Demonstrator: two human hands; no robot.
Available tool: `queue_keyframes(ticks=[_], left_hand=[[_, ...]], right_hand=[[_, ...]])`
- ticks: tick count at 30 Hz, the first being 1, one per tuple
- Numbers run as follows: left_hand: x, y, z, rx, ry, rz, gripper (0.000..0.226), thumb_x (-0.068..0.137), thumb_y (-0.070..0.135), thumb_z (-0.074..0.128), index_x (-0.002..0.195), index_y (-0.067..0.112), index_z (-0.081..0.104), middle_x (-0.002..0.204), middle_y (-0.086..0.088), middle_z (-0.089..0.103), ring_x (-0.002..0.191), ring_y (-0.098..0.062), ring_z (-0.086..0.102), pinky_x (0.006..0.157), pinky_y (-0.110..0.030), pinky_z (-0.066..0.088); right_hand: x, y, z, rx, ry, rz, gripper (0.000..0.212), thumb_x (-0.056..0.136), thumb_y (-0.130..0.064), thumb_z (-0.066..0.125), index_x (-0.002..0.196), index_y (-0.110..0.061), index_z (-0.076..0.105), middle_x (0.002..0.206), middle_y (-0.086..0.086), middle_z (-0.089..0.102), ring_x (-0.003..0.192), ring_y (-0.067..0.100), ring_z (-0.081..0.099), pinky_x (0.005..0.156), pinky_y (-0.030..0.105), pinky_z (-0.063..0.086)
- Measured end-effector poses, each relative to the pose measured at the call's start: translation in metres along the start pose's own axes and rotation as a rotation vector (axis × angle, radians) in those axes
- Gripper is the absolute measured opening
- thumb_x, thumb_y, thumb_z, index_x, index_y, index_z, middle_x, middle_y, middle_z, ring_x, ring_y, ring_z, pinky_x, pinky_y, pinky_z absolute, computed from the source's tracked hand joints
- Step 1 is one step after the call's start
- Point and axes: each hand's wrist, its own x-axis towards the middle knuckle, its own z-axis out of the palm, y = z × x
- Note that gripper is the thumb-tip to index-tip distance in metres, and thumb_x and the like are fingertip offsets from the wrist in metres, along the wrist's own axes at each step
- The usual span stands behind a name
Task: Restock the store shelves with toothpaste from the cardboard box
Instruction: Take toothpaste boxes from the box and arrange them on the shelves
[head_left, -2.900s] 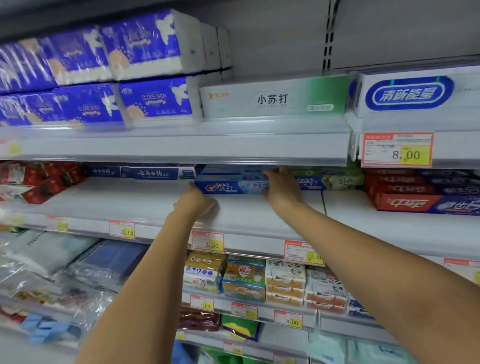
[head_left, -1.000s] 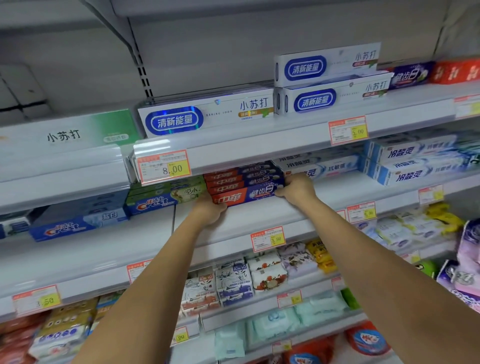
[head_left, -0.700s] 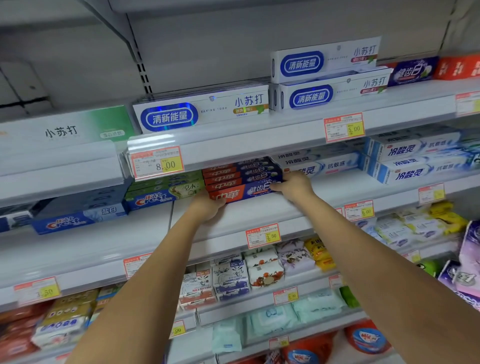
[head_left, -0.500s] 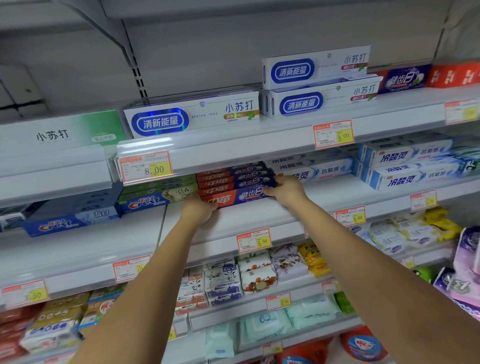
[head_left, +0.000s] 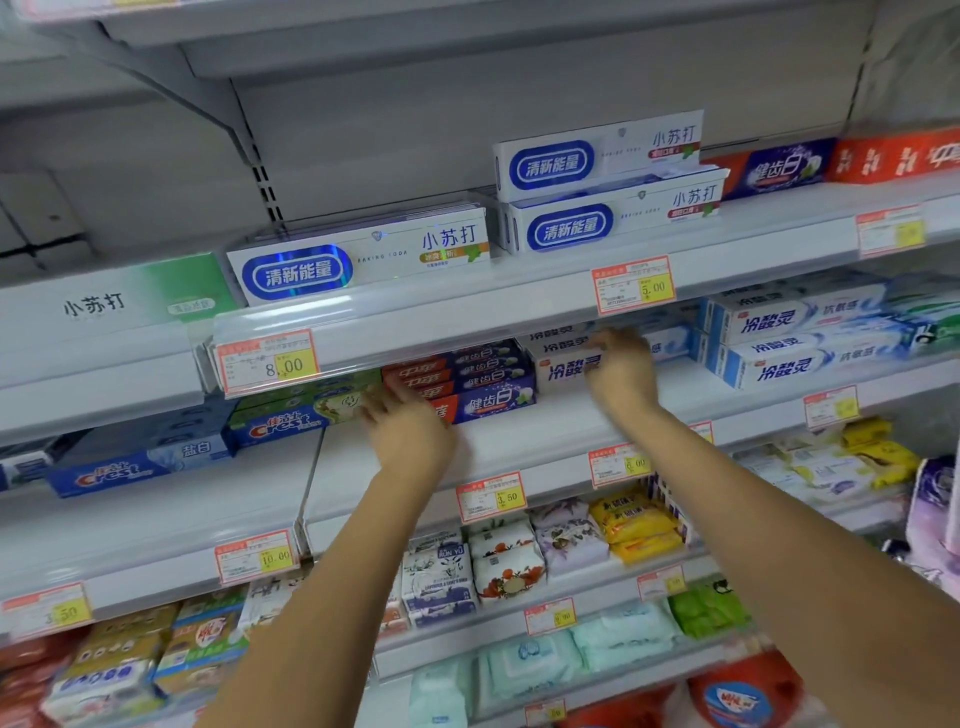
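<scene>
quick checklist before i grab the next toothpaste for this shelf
1. left hand free: ok, open, holds nothing.
2. right hand free: ok, open, in front of the white boxes.
3. red stack squared up: cannot tell, the left hand hides its lower left end.
4. room on the shelf: ok, bare strip in front of the stacks.
5. cardboard box within reach: cannot tell, not in view.

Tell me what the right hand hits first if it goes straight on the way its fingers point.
Probably the stack of white cardboard toothpaste boxes with blue lettering, directly ahead of the right hand. Motion blur hides whether the fingers touch it yet.
</scene>
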Motion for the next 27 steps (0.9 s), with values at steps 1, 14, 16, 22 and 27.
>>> queue_keyframes(ticks=[1, 14, 16, 22, 27], left_hand=[[-0.008, 0.011, 0.001, 0.026, 0.036, 0.107, 0.074, 0.095, 0.036, 0.048, 0.147, -0.003, 0.012, 0.154, -0.025, 0.018, 0.143, -0.039, 0.015, 0.118, -0.048, 0.010], [-0.007, 0.103, 0.022, 0.046, -0.168, 0.527, 0.069, 0.095, 0.033, 0.048, 0.152, 0.015, 0.013, 0.159, -0.012, 0.009, 0.147, -0.030, 0.006, 0.119, -0.046, 0.008], [-0.007, 0.109, 0.027, 0.083, -0.149, 0.506, 0.071, 0.095, 0.036, 0.049, 0.151, 0.014, 0.013, 0.159, -0.011, 0.008, 0.146, -0.032, 0.005, 0.118, -0.048, 0.008], [-0.006, 0.121, 0.030, 0.108, -0.138, 0.474, 0.069, 0.093, 0.039, 0.050, 0.149, 0.016, 0.018, 0.159, -0.011, 0.007, 0.145, -0.034, 0.008, 0.119, -0.048, 0.008], [-0.011, 0.126, 0.034, 0.024, -0.048, 0.437, 0.055, 0.092, 0.026, 0.050, 0.143, 0.012, 0.034, 0.152, -0.014, 0.028, 0.139, -0.033, 0.026, 0.115, -0.043, 0.025]], right_hand=[[0.006, 0.011, -0.003, -0.071, 0.007, -0.062, 0.038, 0.077, 0.002, 0.067, 0.113, -0.008, 0.063, 0.123, 0.016, 0.052, 0.114, 0.034, 0.049, 0.084, 0.032, 0.043], [0.066, 0.087, -0.024, -0.447, -0.511, -0.168, 0.068, 0.089, -0.054, 0.050, 0.147, -0.048, 0.015, 0.159, 0.005, 0.006, 0.144, 0.035, 0.003, 0.116, 0.053, 0.008], [0.067, 0.086, -0.026, -0.429, -0.520, -0.203, 0.063, 0.091, -0.054, 0.046, 0.147, -0.048, 0.016, 0.159, 0.001, 0.009, 0.144, 0.034, 0.004, 0.115, 0.055, 0.009], [0.065, 0.093, -0.026, -0.437, -0.499, -0.283, 0.058, 0.095, -0.048, 0.042, 0.146, -0.049, 0.015, 0.156, -0.001, 0.014, 0.142, 0.032, 0.010, 0.111, 0.060, 0.018], [0.063, 0.093, -0.026, -0.458, -0.471, -0.295, 0.056, 0.097, -0.044, 0.039, 0.147, -0.048, 0.014, 0.157, 0.000, 0.015, 0.143, 0.030, 0.015, 0.110, 0.056, 0.016]])
